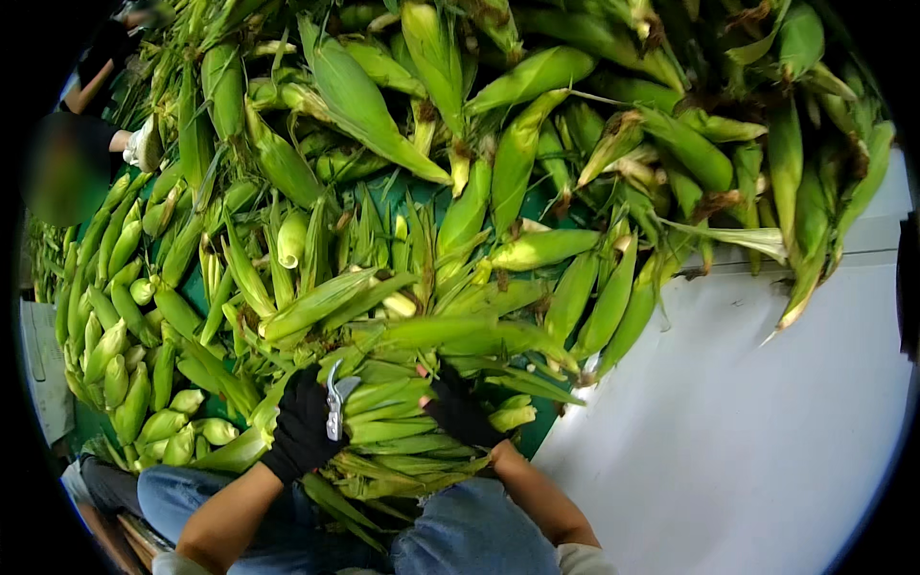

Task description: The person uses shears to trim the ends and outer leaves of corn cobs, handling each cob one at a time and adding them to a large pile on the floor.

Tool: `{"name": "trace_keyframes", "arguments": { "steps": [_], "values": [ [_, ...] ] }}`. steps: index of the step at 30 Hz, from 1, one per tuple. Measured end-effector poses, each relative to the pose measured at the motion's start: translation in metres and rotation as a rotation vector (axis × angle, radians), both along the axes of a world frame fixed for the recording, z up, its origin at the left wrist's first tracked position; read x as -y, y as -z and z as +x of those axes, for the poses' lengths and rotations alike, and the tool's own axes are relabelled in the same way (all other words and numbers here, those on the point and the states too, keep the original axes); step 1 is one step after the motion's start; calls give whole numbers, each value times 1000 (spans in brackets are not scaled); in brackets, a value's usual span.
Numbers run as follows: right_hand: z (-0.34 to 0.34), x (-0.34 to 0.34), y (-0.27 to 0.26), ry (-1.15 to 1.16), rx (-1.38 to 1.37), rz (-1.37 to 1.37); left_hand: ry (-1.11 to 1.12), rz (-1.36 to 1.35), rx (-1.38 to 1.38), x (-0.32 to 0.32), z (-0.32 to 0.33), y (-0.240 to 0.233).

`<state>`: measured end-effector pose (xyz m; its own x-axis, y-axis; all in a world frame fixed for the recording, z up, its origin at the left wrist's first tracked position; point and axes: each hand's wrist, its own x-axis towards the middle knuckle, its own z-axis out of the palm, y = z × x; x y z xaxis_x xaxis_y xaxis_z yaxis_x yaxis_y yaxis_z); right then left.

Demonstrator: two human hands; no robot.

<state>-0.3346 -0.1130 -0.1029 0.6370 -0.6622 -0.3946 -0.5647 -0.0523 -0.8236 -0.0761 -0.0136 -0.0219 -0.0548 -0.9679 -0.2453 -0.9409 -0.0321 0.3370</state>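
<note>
My left hand (305, 424), in a black glove, is closed around pruning shears (336, 402). Their metal blades point up and away from me beside the glove; the handles are hidden in my palm. To the right is my right hand (460, 413), in a black glove with bare fingertips. Its thumb and a finger reach over green corn husk leaves (392, 410) heaped between my hands and over my lap. Whether those fingers pinch a leaf cannot be made out. Just beyond both hands, an unhusked ear of corn (445, 333) lies crosswise.
A large pile of unhusked corn (532, 79) covers the far side. Many trimmed ears (136, 388) are grouped at left on a green surface (535, 431). A smooth white surface (733, 402) lies at right. Another person's arm (90, 90) shows at upper left, with a white-gloved hand (136, 146) below.
</note>
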Motion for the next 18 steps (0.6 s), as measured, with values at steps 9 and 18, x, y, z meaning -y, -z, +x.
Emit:
{"name": "trace_keyframes", "arguments": {
  "steps": [9, 18],
  "values": [
    [-8, 165, -17, -310, -272, -647, 60, -129, -58, 16, 27, 6],
    [-48, 186, -25, 26, -24, -822, -170, -470, -56, -6, -7, -93]
  ]
}}
